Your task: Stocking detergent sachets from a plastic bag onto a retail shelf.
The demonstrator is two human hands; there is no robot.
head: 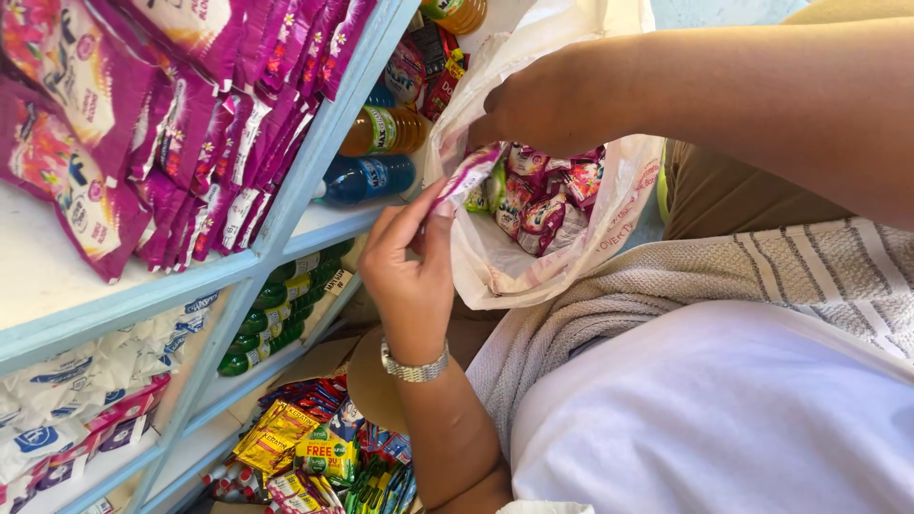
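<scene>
The left hand point(409, 276), with a metal watch at the wrist, reaches up to the mouth of a white plastic bag point(495, 266). Its grip is closed: thumb and fingertips pinch the top corner of a pink sachet point(466, 176) that pokes out over the bag's near rim. The right hand point(547, 105) comes in from the upper right and its grip is closed too, clutching the gathered upper edge of the bag and holding the opening apart.

Inside the bag lie more small sachets point(543, 205), pink and red with a little green, bunched together against the far wall. The bag hangs just beside the front edge of a pale blue shelf unit point(314, 152), over the person's lap, where a grey striped towel point(809, 266) is draped across a white garment.

On the upper shelf, at the left, rows of magenta packets point(190, 124) stand tightly packed, leaning against one another. In the compartment to their right lie an orange bottle point(381, 130) and, beneath it, a blue bottle point(367, 178), both on their sides, caps toward the left. On the shelf below, green bottles point(276, 319) lie in a row. White and blue pouches point(86, 381) fill the lower left compartment. At the bottom edge, near the floor, sits a heap of yellow, green and red sachets point(314, 452).
</scene>
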